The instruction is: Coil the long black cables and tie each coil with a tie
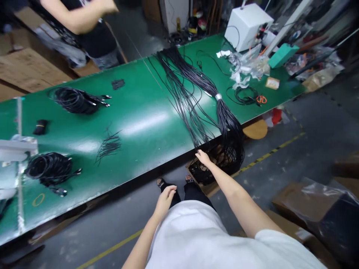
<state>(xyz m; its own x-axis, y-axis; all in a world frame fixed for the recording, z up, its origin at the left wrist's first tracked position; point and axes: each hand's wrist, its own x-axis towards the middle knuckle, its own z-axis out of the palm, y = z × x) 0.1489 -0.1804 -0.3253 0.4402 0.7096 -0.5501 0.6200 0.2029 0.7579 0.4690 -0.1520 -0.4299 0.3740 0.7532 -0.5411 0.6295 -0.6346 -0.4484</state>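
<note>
My right hand [203, 157] is at the near edge of the green table, its fingers closed on the lower ends of some loose black cables [183, 108]. Next to these lies a thick bundle of black cables [206, 82], bound with a pale tie [218, 96]. The bundle hangs over the edge into a tangle of cable [235, 153] in a box below. My left hand [167, 198] hovers in front of my body, away from the table, fingers loosely bent and apart from the thumb, with nothing visible in it.
On the green table [148, 138] lie coiled cables [75, 100], another coil [50, 168], thin black ties [109, 145] and orange-handled scissors [261, 99]. A white box-shaped device [246, 26] stands at the far right. Across the table is another person [89, 33]; cartons [314, 205] sit behind me.
</note>
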